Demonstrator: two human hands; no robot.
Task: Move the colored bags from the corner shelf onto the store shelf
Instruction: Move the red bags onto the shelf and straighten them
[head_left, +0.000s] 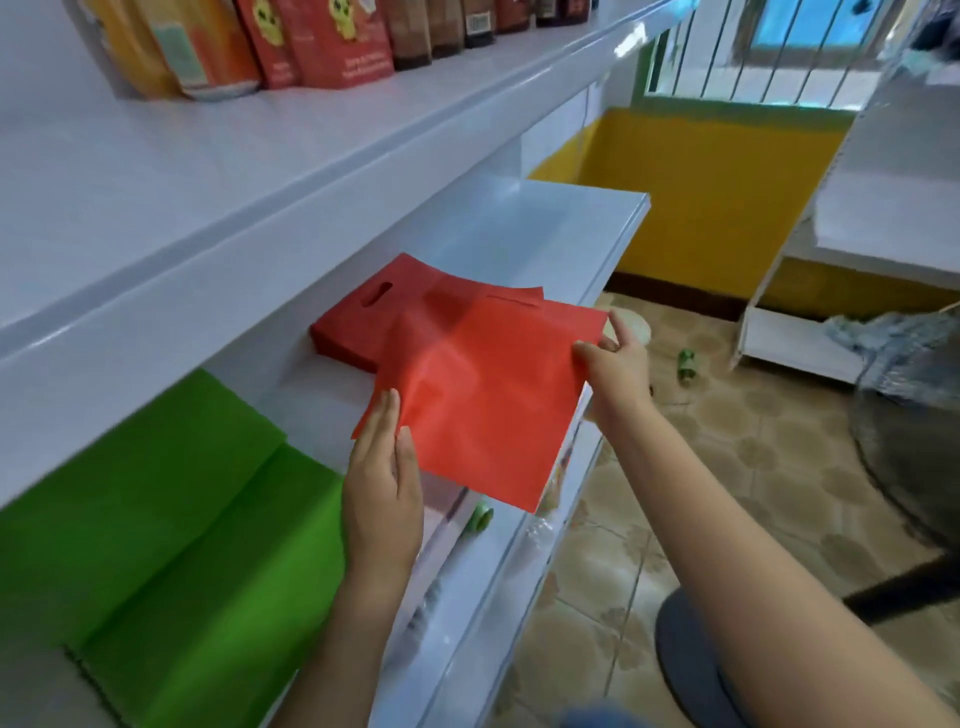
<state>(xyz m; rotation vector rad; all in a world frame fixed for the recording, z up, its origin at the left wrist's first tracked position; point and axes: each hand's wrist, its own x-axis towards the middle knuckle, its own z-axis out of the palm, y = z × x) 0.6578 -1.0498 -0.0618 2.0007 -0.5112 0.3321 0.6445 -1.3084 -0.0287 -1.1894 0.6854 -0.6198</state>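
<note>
Red bags (483, 395) sit in both hands over the white store shelf (545, 223), their far end draped onto a darker red stack (358, 327) that already lies flat on that shelf, cut-out handle slot facing up. One corner of the held bags hangs out past the shelf's front edge. The left hand (382, 483) takes the near left corner, fingers straight along the top of the fabric and the thumb beside them; whether anything curls underneath I cannot tell. The right hand (615, 358) pinches the right edge between thumb and fingers. To the left on the same shelf lie green bags (171, 519), spread flat and well apart from the red stack. On the shelf above stand pouches (311, 41) in orange, red and brown, lined up in a row. Beyond the shelf end a yellow wall (711, 197) rises under a barred window (779, 47), and the tiled floor (753, 441) carries a small green bottle (687, 364). Another white shelving unit (831, 260) stands at the right
</note>
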